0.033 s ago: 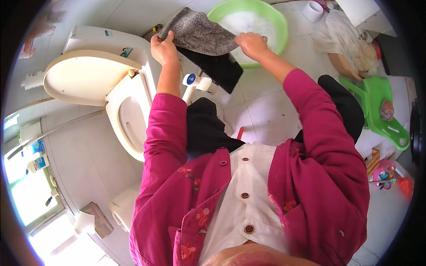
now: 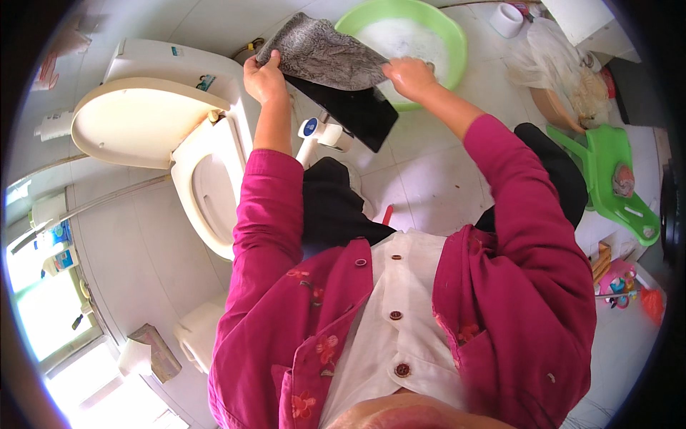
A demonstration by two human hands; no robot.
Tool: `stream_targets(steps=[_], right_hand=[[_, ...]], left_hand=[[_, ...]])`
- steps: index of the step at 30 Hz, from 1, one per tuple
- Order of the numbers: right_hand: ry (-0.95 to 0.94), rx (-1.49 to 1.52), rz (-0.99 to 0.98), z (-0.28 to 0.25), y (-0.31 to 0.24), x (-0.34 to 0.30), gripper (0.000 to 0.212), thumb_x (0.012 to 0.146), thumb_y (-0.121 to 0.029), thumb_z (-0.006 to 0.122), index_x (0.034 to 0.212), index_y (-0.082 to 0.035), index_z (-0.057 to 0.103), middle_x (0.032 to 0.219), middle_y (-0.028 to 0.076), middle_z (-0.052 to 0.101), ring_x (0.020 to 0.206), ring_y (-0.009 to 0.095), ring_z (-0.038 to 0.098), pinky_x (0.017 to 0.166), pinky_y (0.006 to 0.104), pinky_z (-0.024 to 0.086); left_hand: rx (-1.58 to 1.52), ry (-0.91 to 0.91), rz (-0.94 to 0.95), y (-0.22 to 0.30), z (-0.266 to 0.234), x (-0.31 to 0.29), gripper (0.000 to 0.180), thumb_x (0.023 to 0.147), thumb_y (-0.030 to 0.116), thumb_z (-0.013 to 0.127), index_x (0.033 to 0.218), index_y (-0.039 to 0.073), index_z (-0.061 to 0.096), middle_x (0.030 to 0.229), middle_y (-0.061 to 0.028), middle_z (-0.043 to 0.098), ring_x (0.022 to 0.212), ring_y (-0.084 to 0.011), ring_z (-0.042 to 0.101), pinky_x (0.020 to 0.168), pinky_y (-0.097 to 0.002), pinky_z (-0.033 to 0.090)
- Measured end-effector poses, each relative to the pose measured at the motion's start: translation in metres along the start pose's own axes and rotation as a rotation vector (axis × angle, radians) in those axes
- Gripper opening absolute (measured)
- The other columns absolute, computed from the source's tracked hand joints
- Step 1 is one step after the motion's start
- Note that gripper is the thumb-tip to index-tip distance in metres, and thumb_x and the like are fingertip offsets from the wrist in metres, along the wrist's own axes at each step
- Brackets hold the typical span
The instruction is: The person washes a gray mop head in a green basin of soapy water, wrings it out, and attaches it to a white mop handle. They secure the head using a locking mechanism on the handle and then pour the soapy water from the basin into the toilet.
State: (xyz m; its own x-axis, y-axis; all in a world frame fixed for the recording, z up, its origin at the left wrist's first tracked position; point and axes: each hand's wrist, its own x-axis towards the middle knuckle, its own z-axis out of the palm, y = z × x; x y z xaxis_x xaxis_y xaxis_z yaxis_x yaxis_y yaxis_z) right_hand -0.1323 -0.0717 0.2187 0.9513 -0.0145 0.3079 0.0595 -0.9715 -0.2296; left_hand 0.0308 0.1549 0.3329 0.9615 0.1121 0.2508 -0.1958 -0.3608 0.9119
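A grey, rough-textured cloth (image 2: 325,53) is stretched between my hands at the top of the view. My left hand (image 2: 264,75) pinches its left end, thumb on top. At its right end, my right hand (image 2: 411,77) has the fingers closed on the corner. Below the cloth shows a flat black panel (image 2: 357,118), partly hidden by it. A white stand (image 2: 325,134) with a round blue top is beside the panel; whether they are joined I cannot tell. Behind my right hand is a light green basin (image 2: 457,53) with whitish, sudsy water.
A toilet (image 2: 207,171) with its lid raised stands at the left. To the right are a green plastic stool (image 2: 607,164), a clear plastic bag (image 2: 554,57) and a white round container (image 2: 506,20). A red stick-like object (image 2: 387,214) lies on the tiled floor.
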Motion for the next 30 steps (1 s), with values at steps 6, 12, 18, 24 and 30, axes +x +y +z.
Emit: stream_targets(steps=[6,12,18,24,30], right_hand=[[-0.134,-0.087,-0.028,-0.088,-0.011,-0.002,0.012,0.074,-0.01,0.058,0.074,-0.004,0.068,0.072,0.016,0.066,0.071,0.037,0.067,0.062,0.0478,0.054],[-0.353,-0.32,-0.118,-0.138,-0.008,0.003,0.011,0.073,-0.009,0.058,0.078,-0.005,0.067,0.081,0.016,0.067,0.077,0.033,0.067,0.062,0.0433,0.054],[-0.145,-0.077,-0.16,-0.021,-0.032,-0.072,0.012,0.076,-0.008,0.057,0.081,-0.003,0.067,0.085,0.017,0.066,0.077,0.033,0.067,0.06,0.0444,0.055],[-0.07,0.002,-0.057,0.06,-0.092,-0.092,0.014,0.08,-0.008,0.054,0.085,0.0,0.064,0.082,0.017,0.064,0.074,0.032,0.066,0.06,0.0423,0.056],[-0.176,0.081,0.106,0.091,-0.136,-0.09,0.034,0.088,-0.007,0.049,0.113,0.016,0.052,0.087,0.022,0.065,0.076,0.033,0.067,0.062,0.0426,0.056]], left_hand=[[0.41,-0.027,-0.013,-0.016,0.005,-0.002,0.033,0.073,0.023,0.082,0.097,0.005,0.068,0.085,-0.0076,0.07,0.079,-0.0205,0.065,0.075,-0.033,0.049],[0.508,0.037,0.104,-0.016,-0.001,-0.005,0.037,0.072,0.026,0.083,0.099,0.006,0.068,0.086,-0.0075,0.071,0.081,-0.0234,0.067,0.076,-0.0351,0.051],[0.277,0.029,0.022,0.002,0.008,-0.002,0.036,0.069,0.018,0.085,0.097,0.003,0.069,0.084,-0.0065,0.07,0.077,-0.0182,0.064,0.073,-0.0312,0.049],[0.112,-0.004,-0.043,0.016,0.008,-0.019,0.033,0.068,0.01,0.085,0.094,0.001,0.068,0.083,-0.0056,0.069,0.073,-0.0149,0.061,0.071,-0.0288,0.048],[-0.06,-0.025,-0.118,0.004,0.007,-0.015,0.031,0.069,0.001,0.083,0.094,-0.001,0.066,0.08,-0.0044,0.066,0.07,-0.0137,0.058,0.067,-0.0275,0.047]])
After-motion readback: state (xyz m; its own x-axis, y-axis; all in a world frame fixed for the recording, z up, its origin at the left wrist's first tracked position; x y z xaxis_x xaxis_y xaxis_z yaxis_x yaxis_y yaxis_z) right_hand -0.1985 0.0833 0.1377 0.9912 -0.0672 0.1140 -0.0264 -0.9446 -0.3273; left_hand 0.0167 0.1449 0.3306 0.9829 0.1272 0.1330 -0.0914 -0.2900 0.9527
